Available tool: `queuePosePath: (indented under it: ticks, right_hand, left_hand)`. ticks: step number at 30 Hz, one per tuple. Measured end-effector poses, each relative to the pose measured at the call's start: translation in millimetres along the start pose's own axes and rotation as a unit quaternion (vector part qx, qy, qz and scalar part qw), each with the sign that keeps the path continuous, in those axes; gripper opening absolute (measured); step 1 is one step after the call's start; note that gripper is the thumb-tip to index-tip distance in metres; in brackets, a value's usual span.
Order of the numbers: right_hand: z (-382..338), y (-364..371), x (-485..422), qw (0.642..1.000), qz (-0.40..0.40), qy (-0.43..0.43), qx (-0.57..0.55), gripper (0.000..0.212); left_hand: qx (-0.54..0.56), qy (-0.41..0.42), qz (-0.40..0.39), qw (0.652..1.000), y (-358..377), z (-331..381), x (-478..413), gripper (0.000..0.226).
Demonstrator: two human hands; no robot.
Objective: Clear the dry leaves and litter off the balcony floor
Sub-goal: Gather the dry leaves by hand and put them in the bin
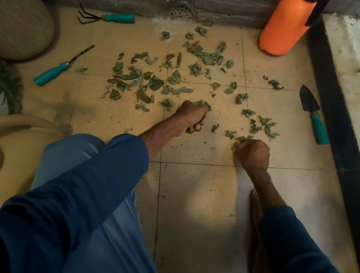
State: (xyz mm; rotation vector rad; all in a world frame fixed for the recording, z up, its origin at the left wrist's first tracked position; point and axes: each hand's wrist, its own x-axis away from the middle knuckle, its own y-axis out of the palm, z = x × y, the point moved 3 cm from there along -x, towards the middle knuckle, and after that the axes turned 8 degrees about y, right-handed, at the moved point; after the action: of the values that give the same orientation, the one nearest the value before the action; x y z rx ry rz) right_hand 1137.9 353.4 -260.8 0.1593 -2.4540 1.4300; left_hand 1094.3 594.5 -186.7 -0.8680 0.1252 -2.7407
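Observation:
Several dry green leaves [156,82] lie scattered over the beige floor tiles [196,195], from the middle back toward the wall. My left hand [192,116] is closed in a fist around a bunch of leaves, with bits sticking out above and below the fingers. To its right, nearer me, my right hand [253,155] grips another clump of leaves at floor level. More loose leaves [265,127] lie just beyond the right hand.
A hand rake [107,17], a weeder [61,68] and a trowel [313,114], all teal-handled, lie around the leaves. An orange sprayer [285,26] stands at the back right. A woven pot [12,11] stands back left, a floor drain [181,11] at the wall.

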Motion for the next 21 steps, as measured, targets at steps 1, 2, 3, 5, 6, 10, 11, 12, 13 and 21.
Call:
queuePosePath:
  ticks: [1,2,3,5,6,10,11,12,13,21]
  right_hand:
    - [0.0,0.4,2.8,1.000,-0.006,-0.010,0.000,0.007]
    - [-0.1,0.7,5.3,1.000,-0.012,-0.018,0.006,0.004]
    - [-1.3,1.2,8.2,0.999,-0.017,-0.023,0.015,0.002]
    - [-3.8,2.3,12.8,0.999,-0.025,-0.019,0.020,0.004]
    - [-4.9,2.2,14.1,1.000,-0.026,-0.011,0.012,0.007]
    - [-6.6,1.8,14.9,0.999,-0.028,-0.010,-0.034,0.016]
    - [-6.3,1.9,15.1,0.999,-0.035,-0.011,-0.037,0.017]
    - [-5.8,2.3,15.5,0.999,-0.042,-0.011,-0.032,0.018]
    - [-5.9,2.5,16.6,0.999,-0.047,-0.014,-0.023,0.019]
    - [-1.3,2.8,28.5,0.997,-0.009,-0.080,-0.003,0.005]
  left_hand:
    - [-0.001,0.001,-0.001,1.000,-0.3,-0.1,0.4,0.025]
    - [-0.001,0.002,-0.003,1.000,-0.1,-0.2,0.8,0.025]
    - [-0.001,0.002,-0.004,1.000,-0.1,-0.4,0.9,0.026]
    - [0.000,0.001,-0.004,1.000,-0.3,-0.9,1.3,0.025]
    - [0.001,0.000,-0.002,1.000,-0.5,-1.1,1.4,0.025]
    - [0.002,0.000,0.001,1.000,-1.6,-0.5,1.1,0.026]
    - [0.002,0.000,-0.001,1.000,-1.4,-0.4,1.1,0.026]
    - [0.001,0.000,-0.004,1.000,-1.2,-0.4,1.3,0.025]
    - [0.000,0.000,-0.006,1.000,-1.2,-0.2,1.5,0.025]
    - [-0.003,0.001,-0.004,1.000,-1.0,0.5,1.2,0.023]
